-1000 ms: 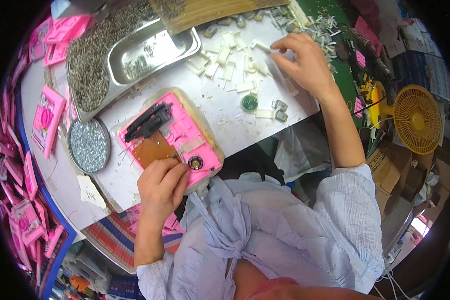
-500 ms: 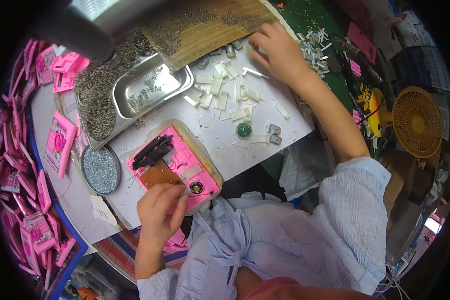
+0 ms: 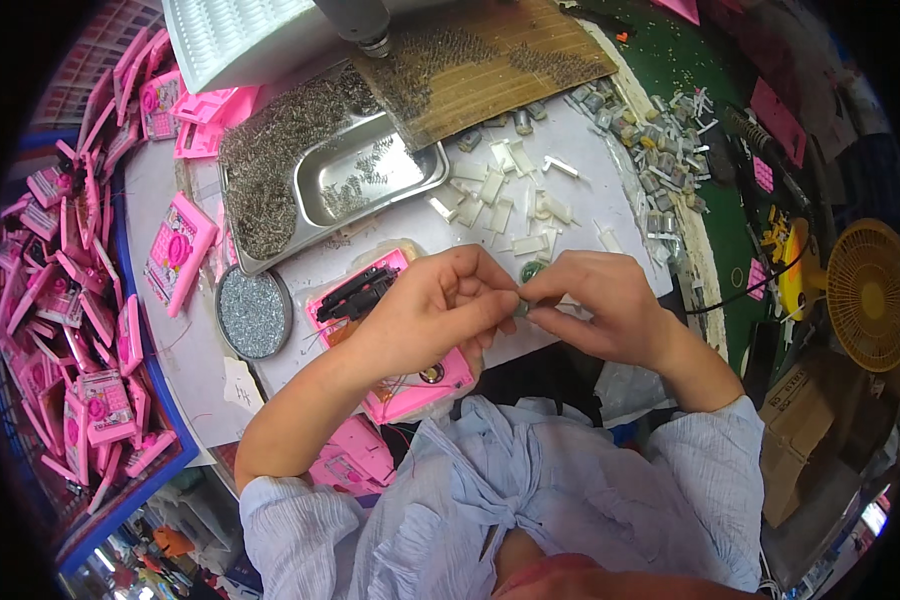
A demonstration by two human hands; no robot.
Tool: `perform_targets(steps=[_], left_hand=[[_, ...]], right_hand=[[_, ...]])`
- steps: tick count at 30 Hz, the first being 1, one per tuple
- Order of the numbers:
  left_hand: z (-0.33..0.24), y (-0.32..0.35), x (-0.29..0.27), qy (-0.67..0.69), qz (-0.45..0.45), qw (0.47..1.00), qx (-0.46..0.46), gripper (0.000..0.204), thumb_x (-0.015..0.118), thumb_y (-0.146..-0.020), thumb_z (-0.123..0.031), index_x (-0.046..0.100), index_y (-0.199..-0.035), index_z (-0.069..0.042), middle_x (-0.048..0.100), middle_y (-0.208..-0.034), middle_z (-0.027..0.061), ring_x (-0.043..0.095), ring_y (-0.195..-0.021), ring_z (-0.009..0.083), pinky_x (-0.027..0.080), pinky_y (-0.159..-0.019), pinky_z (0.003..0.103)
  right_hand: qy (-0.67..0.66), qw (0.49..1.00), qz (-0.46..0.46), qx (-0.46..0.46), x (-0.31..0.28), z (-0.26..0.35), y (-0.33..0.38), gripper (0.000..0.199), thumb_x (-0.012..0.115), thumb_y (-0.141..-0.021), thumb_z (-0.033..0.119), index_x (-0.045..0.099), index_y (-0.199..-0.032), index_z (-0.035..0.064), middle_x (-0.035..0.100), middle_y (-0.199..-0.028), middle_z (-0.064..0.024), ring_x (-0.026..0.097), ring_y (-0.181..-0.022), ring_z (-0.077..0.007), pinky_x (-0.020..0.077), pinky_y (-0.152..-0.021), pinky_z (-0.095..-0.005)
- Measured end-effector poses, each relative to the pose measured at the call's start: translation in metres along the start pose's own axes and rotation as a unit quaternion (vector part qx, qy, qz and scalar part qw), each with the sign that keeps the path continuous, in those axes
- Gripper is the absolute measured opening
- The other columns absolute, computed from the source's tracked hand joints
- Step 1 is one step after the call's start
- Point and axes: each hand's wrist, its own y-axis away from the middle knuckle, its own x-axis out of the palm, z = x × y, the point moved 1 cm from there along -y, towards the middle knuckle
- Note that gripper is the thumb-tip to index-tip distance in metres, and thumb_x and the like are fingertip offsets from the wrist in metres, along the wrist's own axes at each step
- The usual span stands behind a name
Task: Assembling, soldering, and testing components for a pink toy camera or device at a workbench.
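My left hand and my right hand meet over the near edge of the table. Between their fingertips is a small grey metal piece, mostly covered; it looks like a small motor. Both hands are closed on it. Beneath my left forearm lies an open pink toy casing on a padded base, with a black mechanism at its upper left. A small round green container shows just behind my fingers. White plastic pieces are scattered beyond.
A round dish of tiny silver parts and a metal tray stand at left. Cardboard bearing small metal parts lies behind. Pink casings fill a blue-rimmed crate. Motors are heaped at right, near a yellow fan.
My right hand has come back from the cardboard's edge to the table's near edge. My left hand has left the pink casing and joined it. The whole view has shifted.
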Motion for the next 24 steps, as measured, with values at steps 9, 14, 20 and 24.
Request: perform_targets(steps=[9, 14, 20, 24], left_hand=[[-0.058, -0.097, -0.048, -0.517, -0.166, 0.812, 0.215, 0.017, 0.068, -0.096, -0.022, 0.068, -0.096, -0.005, 0.071, -0.08, 0.0084, 0.067, -0.066, 0.0184, 0.052, -0.061, 0.031], [-0.087, -0.165, -0.113, -0.698, -0.316, 0.583, 0.268, 0.012, 0.071, -0.085, -0.016, 0.071, -0.091, -0.006, 0.07, -0.097, 0.0123, 0.068, -0.094, 0.0334, 0.053, -0.083, 0.044], [-0.081, -0.18, -0.114, -0.742, -0.346, 0.542, 0.189, 0.019, 0.071, -0.084, -0.029, 0.077, -0.091, -0.012, 0.072, -0.094, 0.008, 0.07, -0.09, 0.0311, 0.051, -0.081, 0.048], [-0.082, -0.184, -0.106, -0.754, -0.356, 0.536, 0.133, 0.024, 0.071, -0.083, -0.03, 0.079, -0.093, -0.01, 0.075, -0.098, 0.0119, 0.072, -0.092, 0.0332, 0.053, -0.081, 0.049]], right_hand=[[-0.342, 0.901, -0.111, 0.243, -0.015, -0.019, 0.019, 0.026, 0.069, -0.093, 0.002, 0.063, -0.117, -0.0027, 0.071, -0.092, -0.009, 0.07, -0.084, -0.0143, 0.0573, -0.076, -0.0268], [-0.46, 0.834, -0.054, 0.299, -0.023, -0.03, 0.018, 0.022, 0.065, -0.096, 0.002, 0.06, -0.116, -0.0043, 0.073, -0.094, -0.0152, 0.073, -0.085, -0.0198, 0.0587, -0.073, -0.0284], [-0.488, 0.808, -0.087, 0.318, -0.022, -0.044, 0.04, 0.015, 0.064, -0.098, 0.003, 0.058, -0.109, -0.0041, 0.074, -0.095, -0.0211, 0.076, -0.087, -0.0262, 0.0582, -0.065, -0.0263], [-0.499, 0.806, -0.096, 0.303, -0.02, -0.043, 0.041, 0.009, 0.064, -0.098, 0.003, 0.058, -0.102, -0.0026, 0.074, -0.092, -0.0194, 0.075, -0.082, -0.024, 0.0567, -0.062, -0.025]])
